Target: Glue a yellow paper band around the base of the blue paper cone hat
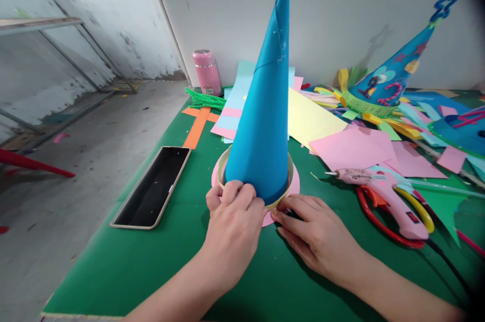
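A tall blue paper cone [261, 125] stands upright in the middle, its tip leaning a little right. Around its base runs a pale yellow paper band [291, 170], and under both lies a round pink paper disc [296, 180]. My left hand [237, 221] has its fingers curled over the front left of the band, against the cone's foot. At the front right, my right hand [310, 231] pinches the band's lower edge where it meets the disc.
A phone [151, 190] lies left on the green table [174, 261]. Behind are orange strips [197, 127], green pipe cleaners [204, 99], a pink bottle [207, 73] and coloured paper [352, 147]. Right are a glue gun [394, 200], scissors [379, 223] and a decorated cone hat [394, 72].
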{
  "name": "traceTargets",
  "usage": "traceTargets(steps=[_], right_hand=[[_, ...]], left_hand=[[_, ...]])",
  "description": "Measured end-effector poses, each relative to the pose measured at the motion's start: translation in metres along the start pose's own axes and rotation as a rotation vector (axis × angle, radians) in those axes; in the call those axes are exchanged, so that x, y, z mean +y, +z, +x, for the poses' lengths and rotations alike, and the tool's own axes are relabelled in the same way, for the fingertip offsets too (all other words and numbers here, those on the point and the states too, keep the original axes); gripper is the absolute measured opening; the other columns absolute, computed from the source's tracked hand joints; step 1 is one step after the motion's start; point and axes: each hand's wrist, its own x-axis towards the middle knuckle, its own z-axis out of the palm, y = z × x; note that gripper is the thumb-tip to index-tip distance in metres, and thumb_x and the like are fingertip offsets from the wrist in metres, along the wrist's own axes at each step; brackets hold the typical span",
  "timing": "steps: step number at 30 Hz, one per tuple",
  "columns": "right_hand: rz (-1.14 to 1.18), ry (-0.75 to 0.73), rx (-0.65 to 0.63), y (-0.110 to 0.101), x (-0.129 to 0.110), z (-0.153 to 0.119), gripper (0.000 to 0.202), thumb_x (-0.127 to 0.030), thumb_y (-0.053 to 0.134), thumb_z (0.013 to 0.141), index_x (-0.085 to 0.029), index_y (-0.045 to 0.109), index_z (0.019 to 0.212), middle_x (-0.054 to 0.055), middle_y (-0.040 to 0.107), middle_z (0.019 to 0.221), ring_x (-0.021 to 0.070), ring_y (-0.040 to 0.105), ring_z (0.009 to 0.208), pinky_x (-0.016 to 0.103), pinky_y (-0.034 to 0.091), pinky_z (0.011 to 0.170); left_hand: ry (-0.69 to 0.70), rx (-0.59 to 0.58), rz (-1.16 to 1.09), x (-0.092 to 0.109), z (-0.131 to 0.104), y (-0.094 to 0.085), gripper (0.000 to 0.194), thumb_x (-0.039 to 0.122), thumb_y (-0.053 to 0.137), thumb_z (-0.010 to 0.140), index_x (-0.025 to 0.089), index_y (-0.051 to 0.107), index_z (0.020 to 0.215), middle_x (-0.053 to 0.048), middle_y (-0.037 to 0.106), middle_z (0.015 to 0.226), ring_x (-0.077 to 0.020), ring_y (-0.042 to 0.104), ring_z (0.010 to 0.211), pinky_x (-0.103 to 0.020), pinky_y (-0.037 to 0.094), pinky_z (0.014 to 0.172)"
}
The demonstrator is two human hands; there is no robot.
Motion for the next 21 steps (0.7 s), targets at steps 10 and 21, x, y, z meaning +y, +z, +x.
traceTargets(steps=[10, 21], right_hand=[[-0.024, 0.005, 0.007, 0.0014, -0.0008, -0.0016, 0.026, -0.022, 0.043, 0.085, -0.022, 0.056, 0.107, 0.006, 0.058, 0.101, 0.0187, 0.051, 0.094, 0.035, 0.041, 0.076], [-0.036, 0.007, -0.001, 0.0016, -0.0015, -0.0018, 0.025, -0.023, 0.042, 0.086, -0.022, 0.056, 0.107, 0.004, 0.059, 0.104, 0.0188, 0.050, 0.096, 0.036, 0.038, 0.078]], left_hand=[[-0.003, 0.001, -0.008, 0.0004, 0.0015, 0.0006, 0.021, 0.013, 0.042, 0.081, 0.019, 0.055, 0.067, -0.003, 0.052, 0.074, -0.0225, 0.041, 0.086, -0.045, 0.029, 0.075], [-0.026, 0.019, -0.024, 0.0020, 0.0007, 0.0010, 0.020, 0.012, 0.044, 0.080, 0.019, 0.056, 0.066, -0.002, 0.053, 0.073, -0.0220, 0.042, 0.085, -0.044, 0.029, 0.075]])
